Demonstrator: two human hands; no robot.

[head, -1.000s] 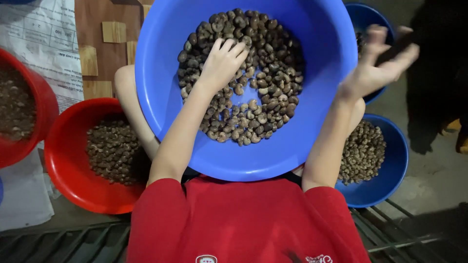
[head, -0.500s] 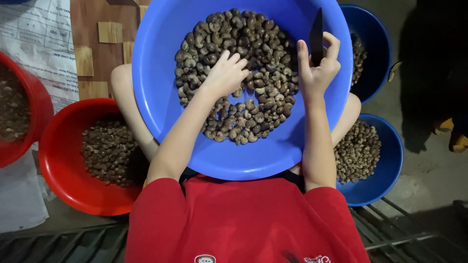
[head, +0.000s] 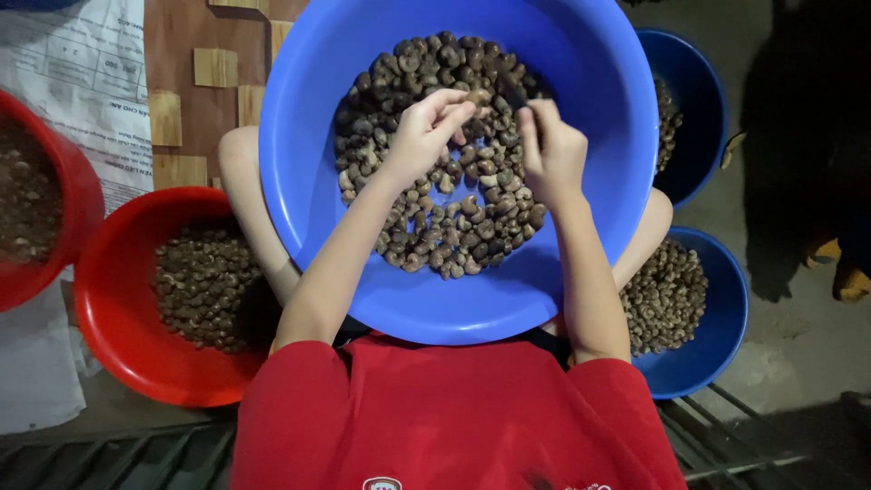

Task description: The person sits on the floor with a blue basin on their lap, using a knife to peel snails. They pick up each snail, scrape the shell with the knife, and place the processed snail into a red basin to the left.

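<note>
Centrally, the left hand (head: 425, 136) pinches a nut (head: 478, 97) over the blue basin (head: 581, 54) while the right hand (head: 552, 150) clenches a dark blade (head: 510, 91).

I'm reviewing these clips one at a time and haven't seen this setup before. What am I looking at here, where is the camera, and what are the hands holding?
There is no machine: a person in a red shirt works with bare hands, filmed by a camera on their head looking straight down. A big blue basin rests on their lap, partly filled with brown nuts in the shell. The left hand pinches one nut between its fingertips. The right hand is closed around a small dark tool; what kind is too unclear to tell. On the floor stand a red bowl and two smaller blue bowls, each with more nuts. Newspaper lies at upper left.
</note>
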